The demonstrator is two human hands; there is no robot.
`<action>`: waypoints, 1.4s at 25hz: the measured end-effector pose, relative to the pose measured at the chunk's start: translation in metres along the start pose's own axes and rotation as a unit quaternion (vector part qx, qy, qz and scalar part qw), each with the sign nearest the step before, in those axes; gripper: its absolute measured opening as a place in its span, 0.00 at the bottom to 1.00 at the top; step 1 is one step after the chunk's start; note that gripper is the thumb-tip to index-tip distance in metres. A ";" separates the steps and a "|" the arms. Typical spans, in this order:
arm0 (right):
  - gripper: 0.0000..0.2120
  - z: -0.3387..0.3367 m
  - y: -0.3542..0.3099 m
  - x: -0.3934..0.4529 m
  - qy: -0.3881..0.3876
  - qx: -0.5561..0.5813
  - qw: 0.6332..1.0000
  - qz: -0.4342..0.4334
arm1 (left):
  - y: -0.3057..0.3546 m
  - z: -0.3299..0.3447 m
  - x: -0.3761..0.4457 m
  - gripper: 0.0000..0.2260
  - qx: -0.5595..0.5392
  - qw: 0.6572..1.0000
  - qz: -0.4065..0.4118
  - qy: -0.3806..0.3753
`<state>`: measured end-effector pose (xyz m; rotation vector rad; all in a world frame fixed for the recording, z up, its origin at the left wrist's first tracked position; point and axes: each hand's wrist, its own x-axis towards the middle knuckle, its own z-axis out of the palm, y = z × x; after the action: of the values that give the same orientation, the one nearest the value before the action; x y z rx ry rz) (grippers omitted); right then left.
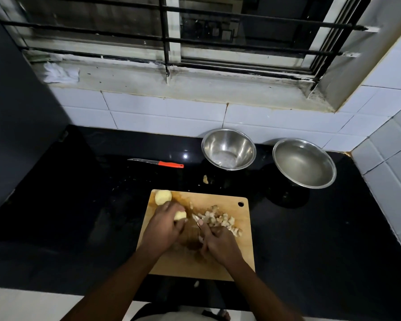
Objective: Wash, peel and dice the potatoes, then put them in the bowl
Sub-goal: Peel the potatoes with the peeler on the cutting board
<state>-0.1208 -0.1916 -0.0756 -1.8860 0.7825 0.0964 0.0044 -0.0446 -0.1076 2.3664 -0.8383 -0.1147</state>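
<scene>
Left hand (166, 222): reaches in from lower left over the cutting board (232, 265); fingers curled and clamped on a peeled potato piece (180, 215), held against the board.
Right hand (220, 242): reaches in from lower right, forearm angled toward the board centre; fingers wrapped round a knife handle, mostly hidden by the hand.
Knife in hand (198, 222): only a short part of the blade shows, just right of the held potato piece; contact with it cannot be told.
Second peeled potato (163, 197): whole, at the far left corner of the board, just beyond the left hand.
Cut pieces (220, 220): heaped on the board, right of the blade.
Cutting board: wooden, lies flat on the black worktop (79, 205), hanging hole at far right corner.
Bowls: two steel bowls at the back by the tiled wall; left bowl (228, 149), right bowl (305, 163).
Spare knife (158, 162): orange handle, lies on the worktop, left of the bowls.
</scene>
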 end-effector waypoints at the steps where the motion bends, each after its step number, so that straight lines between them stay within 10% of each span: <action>1: 0.33 0.002 0.000 0.000 -0.001 -0.005 1.000 -0.008 | 0.000 -0.001 0.001 0.10 0.008 1.000 0.001 0.005; 10: 0.36 0.002 -0.020 -0.001 -0.069 0.128 0.979 0.142 | -0.002 -0.011 0.013 0.08 0.102 0.994 0.001 0.031; 21: 0.27 -0.002 -0.012 0.004 -0.195 0.378 0.846 0.320 | -0.020 -0.015 0.020 0.14 0.120 0.992 -0.023 0.037; 28: 0.36 -0.010 -0.011 0.006 -0.265 0.572 0.727 0.272 | -0.027 -0.022 0.016 0.15 0.032 0.996 -0.053 0.070; 35: 0.15 -0.013 -0.020 0.007 -0.257 0.546 0.759 0.246 | -0.039 -0.030 0.018 0.09 -0.017 0.993 -0.086 0.078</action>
<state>-0.1082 -0.2014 -0.0569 -0.4593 0.6825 0.3790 0.0486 -0.0154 -0.1040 2.3768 -0.5528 -0.0138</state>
